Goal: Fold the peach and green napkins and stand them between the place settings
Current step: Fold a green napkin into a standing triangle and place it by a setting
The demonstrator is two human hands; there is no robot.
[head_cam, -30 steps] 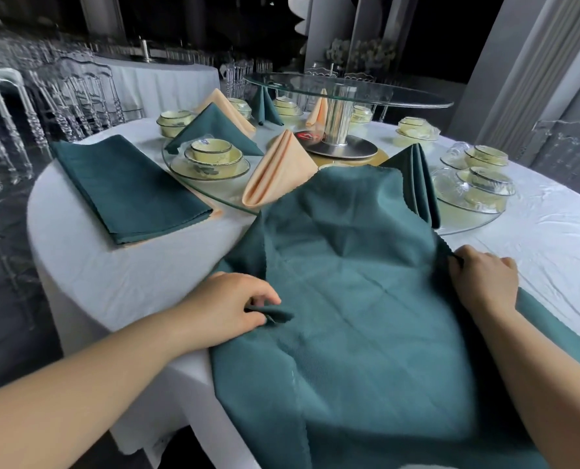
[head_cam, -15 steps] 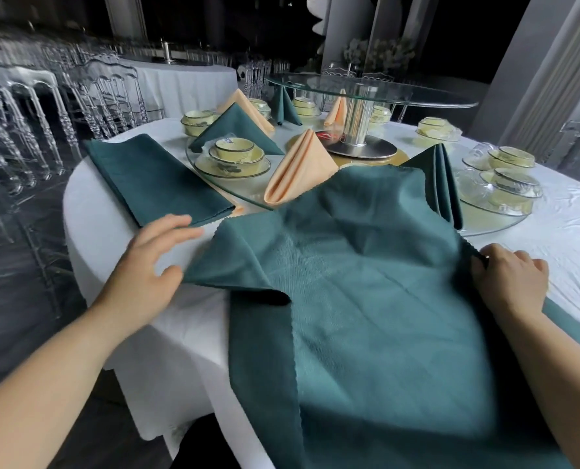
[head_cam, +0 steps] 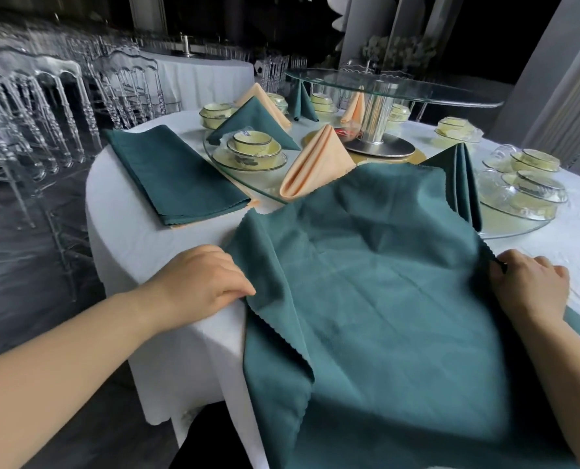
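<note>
A large green napkin [head_cam: 376, 286] lies spread open over the near edge of the round white table [head_cam: 136, 228], its lower part hanging off. My left hand [head_cam: 204, 282] pinches its left edge with curled fingers. My right hand [head_cam: 529, 282] grips the right edge. Beyond it stand a folded peach napkin [head_cam: 315, 164] and a folded green napkin [head_cam: 458, 177] on the glass ring. A flat stack of folded green napkins [head_cam: 173, 174], with peach showing under it, lies to the left.
Yellow bowl-and-plate settings [head_cam: 251, 148] [head_cam: 529, 187] sit on the glass ring, with more folded napkins [head_cam: 254, 120] behind. A raised glass turntable on a metal post [head_cam: 376, 110] fills the centre. Clear chairs [head_cam: 45, 106] line the left side.
My left hand moved from open above the cloth's corner to the napkin's left edge and took hold of it. The folded-over left flap now lies spread out. My right hand kept its grip.
</note>
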